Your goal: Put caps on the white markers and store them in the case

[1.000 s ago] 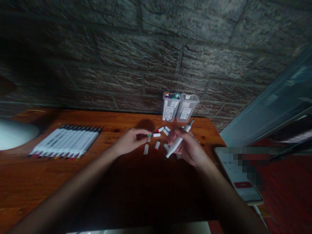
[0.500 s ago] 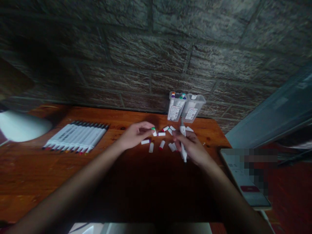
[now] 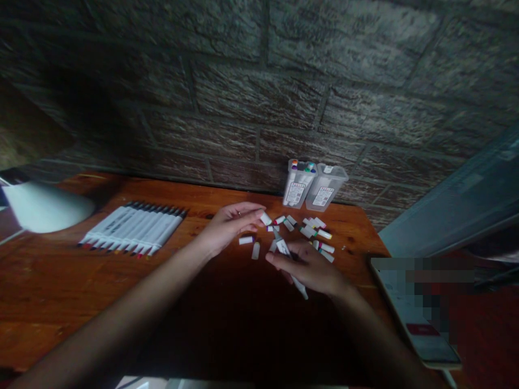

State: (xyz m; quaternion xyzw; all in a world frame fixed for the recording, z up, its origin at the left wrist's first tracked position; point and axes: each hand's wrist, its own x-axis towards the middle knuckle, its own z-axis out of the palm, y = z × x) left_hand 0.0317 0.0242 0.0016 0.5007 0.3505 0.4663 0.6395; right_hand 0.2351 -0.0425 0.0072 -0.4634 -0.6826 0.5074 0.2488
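My right hand (image 3: 310, 267) is closed around a white marker (image 3: 291, 263) that slants from upper left to lower right above the wooden table (image 3: 60, 302). My left hand (image 3: 229, 224) pinches a small white marker cap (image 3: 265, 218) between fingertips, just up and left of the marker's tip. Several loose white caps with coloured ends (image 3: 320, 240) lie scattered on the table around both hands.
A row of white markers (image 3: 132, 235) lies at the left. Two clear plastic marker boxes (image 3: 316, 186) stand against the brick wall. A white lamp shade (image 3: 44, 208) is at the far left, a phone (image 3: 421, 319) at the right table edge.
My right hand turned the marker from upright to slanting, its tip toward the left hand. My left hand now pinches a white cap near that tip. The view shifted left.
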